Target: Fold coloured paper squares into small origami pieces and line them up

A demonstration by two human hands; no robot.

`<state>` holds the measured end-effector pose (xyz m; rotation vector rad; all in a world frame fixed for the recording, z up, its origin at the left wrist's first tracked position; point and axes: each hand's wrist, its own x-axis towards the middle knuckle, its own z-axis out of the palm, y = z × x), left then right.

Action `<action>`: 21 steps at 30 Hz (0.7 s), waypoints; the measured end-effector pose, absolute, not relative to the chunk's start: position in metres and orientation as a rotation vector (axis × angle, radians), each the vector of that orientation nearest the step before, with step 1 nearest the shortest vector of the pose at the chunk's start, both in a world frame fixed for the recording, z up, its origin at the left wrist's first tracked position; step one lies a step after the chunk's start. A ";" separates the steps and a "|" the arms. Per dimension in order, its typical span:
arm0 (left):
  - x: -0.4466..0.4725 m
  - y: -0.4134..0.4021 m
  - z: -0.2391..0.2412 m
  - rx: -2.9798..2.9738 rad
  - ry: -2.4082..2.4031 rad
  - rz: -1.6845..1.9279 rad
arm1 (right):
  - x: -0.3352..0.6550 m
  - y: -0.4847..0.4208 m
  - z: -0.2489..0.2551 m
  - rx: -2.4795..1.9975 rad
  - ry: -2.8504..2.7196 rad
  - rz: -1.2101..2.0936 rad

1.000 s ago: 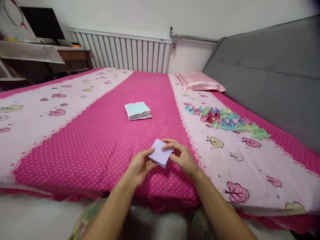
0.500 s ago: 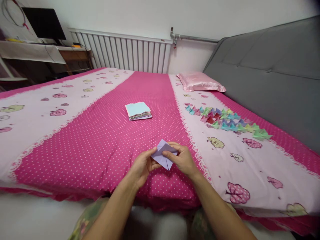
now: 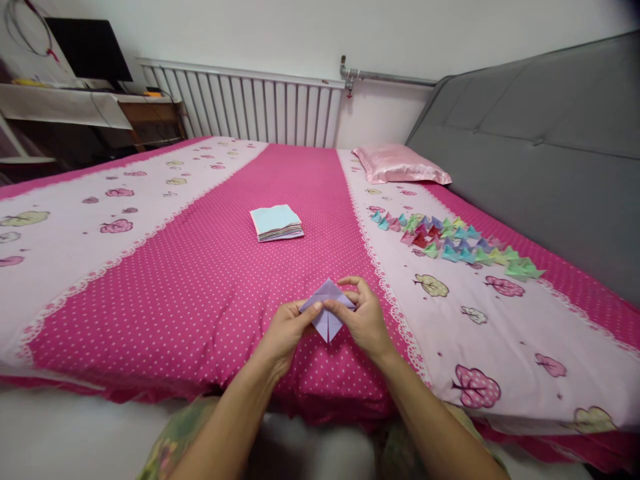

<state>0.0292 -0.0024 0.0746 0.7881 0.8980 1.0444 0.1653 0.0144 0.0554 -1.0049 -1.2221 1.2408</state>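
Note:
A folded purple origami paper (image 3: 327,292) is held between my two hands above the near edge of the bed. It has a diamond outline, with a slit running down to its lower point. My left hand (image 3: 290,328) grips the left corner, its thumb lying on the front face. On the right side, my right hand (image 3: 367,320) pinches the paper, with its thumb near the middle and its other fingers behind. Farther out on the bed lies a stack of square paper (image 3: 277,220), light blue on top.
Rows of small folded paper pieces (image 3: 450,241) in several colours lie on the right of the bed. Behind them are a pink pillow (image 3: 400,164) and a grey headboard (image 3: 540,133). A radiator (image 3: 250,103) lines the wall; a desk with a monitor (image 3: 89,50) stands far left.
The purple paper has turned slightly so its slit points straight down. My left thumb has moved onto its front face, close to my right thumb. My right fingers have lifted a little behind it.

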 end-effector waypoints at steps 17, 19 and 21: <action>0.026 0.000 0.072 0.855 1.105 1.148 | 0.170 0.018 0.055 -1.073 -1.369 1.181; 0.025 0.001 0.070 0.862 1.113 1.137 | 0.170 0.018 0.055 -1.085 -1.366 1.190; 0.024 0.002 0.069 0.874 1.119 1.139 | 0.170 0.018 0.055 -1.093 -1.358 1.192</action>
